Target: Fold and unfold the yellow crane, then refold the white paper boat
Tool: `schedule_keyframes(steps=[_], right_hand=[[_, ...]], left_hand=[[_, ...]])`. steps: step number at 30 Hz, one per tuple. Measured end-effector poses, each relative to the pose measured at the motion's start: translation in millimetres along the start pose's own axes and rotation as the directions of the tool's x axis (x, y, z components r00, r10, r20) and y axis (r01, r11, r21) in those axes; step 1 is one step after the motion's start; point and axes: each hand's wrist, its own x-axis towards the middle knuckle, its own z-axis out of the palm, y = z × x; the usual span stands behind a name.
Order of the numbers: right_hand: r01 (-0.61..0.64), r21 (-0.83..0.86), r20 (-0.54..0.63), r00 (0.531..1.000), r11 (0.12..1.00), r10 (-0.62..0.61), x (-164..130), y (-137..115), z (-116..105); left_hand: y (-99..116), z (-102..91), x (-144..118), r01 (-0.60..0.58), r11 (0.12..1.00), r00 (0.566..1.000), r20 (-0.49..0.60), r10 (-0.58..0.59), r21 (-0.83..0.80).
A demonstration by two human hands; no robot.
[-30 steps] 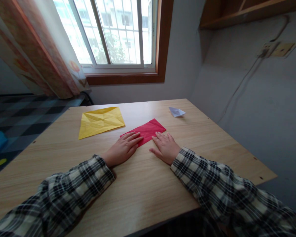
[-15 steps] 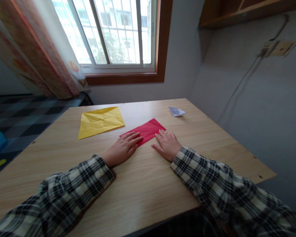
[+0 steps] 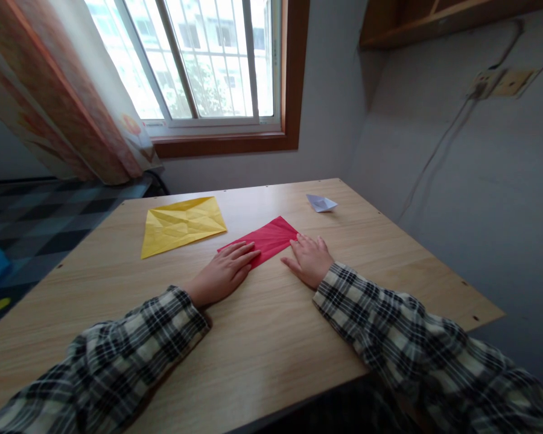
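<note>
A red sheet of paper [image 3: 271,237], folded into a long strip with creases at its right part, lies slantwise on the wooden table [image 3: 253,337]. My left hand [image 3: 228,271] rests flat over the paper's left end, fingers stretched out and covering part of it. At the right end, my right hand [image 3: 311,256] touches the paper's edge with its fingertips, fingers extended and thumb apart. Neither hand grasps anything.
Creased yellow paper [image 3: 183,227] lies at the back left of the table. A small white folded paper boat [image 3: 322,204] sits at the back right. Beyond are a window [image 3: 208,66], a curtain [image 3: 67,90] and a wall socket [image 3: 502,83].
My right hand has slid slightly right along the red paper, toward its right corner. The left hand stays in place on the paper. The view has shifted a little.
</note>
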Motion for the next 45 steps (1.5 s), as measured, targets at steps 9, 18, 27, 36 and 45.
schedule_keyframes(steps=[9,18,27,36,45], right_hand=[[-0.053,-0.029,-0.016,0.998,0.998,0.053,4.8,8.3,-0.2],[0.007,-0.024,-0.071,0.997,1.0,-0.009,6.6,12.8,5.9],[0.469,0.042,0.087,0.878,0.882,-0.471,-3.3,0.4,3.3],[0.309,0.006,0.077,0.948,0.951,-0.308,-2.0,3.5,-4.8],[0.146,0.001,-0.022,0.989,0.989,-0.146,1.5,8.1,-3.1]], left_hand=[[1.6,-2.2,0.9,0.011,1.0,1.0,0.023,-0.011,0.014],[3.7,-3.5,0.8,0.015,1.0,1.0,-0.004,-0.015,-0.016],[2.9,-1.9,0.0,0.063,0.994,0.994,-0.081,-0.071,-0.091],[9.8,-6.7,-0.2,0.239,0.971,0.961,-0.141,-0.238,-0.014],[8.5,-9.5,-1.8,0.13,0.989,0.99,-0.053,-0.134,-0.071]])
